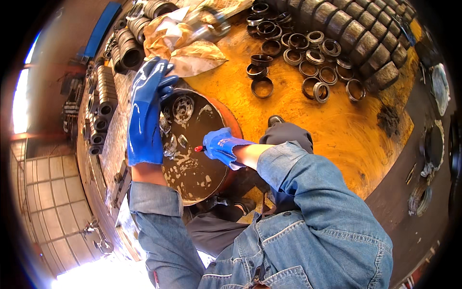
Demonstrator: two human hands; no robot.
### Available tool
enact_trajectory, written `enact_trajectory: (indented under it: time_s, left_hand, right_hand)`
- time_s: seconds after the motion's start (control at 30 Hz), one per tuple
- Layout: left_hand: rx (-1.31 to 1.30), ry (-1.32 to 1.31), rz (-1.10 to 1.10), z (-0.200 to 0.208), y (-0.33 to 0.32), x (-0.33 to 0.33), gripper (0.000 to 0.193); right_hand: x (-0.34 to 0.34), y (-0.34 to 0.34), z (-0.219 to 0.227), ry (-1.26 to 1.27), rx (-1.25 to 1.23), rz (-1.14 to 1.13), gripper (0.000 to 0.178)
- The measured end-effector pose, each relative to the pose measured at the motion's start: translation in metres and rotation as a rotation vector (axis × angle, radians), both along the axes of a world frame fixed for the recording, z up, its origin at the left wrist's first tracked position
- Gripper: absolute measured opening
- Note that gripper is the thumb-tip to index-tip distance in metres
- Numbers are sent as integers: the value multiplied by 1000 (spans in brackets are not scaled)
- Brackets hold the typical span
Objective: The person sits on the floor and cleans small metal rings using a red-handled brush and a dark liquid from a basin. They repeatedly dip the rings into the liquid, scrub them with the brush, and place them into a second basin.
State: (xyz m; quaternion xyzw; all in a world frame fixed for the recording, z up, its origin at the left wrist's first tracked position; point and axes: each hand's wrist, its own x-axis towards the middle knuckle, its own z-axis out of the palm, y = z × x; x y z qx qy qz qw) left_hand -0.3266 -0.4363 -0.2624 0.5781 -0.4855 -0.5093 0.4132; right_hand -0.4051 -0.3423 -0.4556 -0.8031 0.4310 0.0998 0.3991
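Here, the blue-gloved right hand (221, 146) is closed around a small red stick (198, 149). Only one end shows, and the hand hides the rest. That end points to the person's left, and the bit that shows runs nearly side to side. It is over the brown water (192, 139) in the round tub (232, 120). The left hand (152, 84) is by the tub's left edge, near crumpled paper (196, 59), fingers bent; whether it grips anything is hard to tell.

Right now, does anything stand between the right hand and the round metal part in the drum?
Nothing solid that I can see. Only brown liquid in the drum shows between the right hand, which holds a red-ended object, and the round metal part. The left hand is off to the left, not across that gap.
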Motion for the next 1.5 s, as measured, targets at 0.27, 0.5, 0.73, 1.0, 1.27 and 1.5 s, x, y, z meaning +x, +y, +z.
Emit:
enact_trajectory:
  time_s: [0.27, 0.5, 0.73, 1.0, 1.27, 1.5]
  left_hand:
    - [391, -289, 120, -99, 129, 105, 37]
    - [544, -150, 316, -198, 264, 186, 50]
    - [406, -540, 430, -248, 295, 292, 69]
    - [401, -402, 651, -231, 250, 326, 82]
    - [255, -991, 540, -229, 182, 370, 79]
    - [435, -716, 608, -264, 133, 435, 81]
  right_hand:
    - [16, 20, 1, -298, -163, -126, 34]
    - [30, 2, -16, -27, -89, -100, 38]
    - [46, 10, -17, -9, -87, -60, 38]
    - [43, 4, -25, 28, -121, -60, 34]
    - [46, 6, -44, -56, -138, -81, 30]
    - [54, 11, -37, -124, -139, -32, 21]
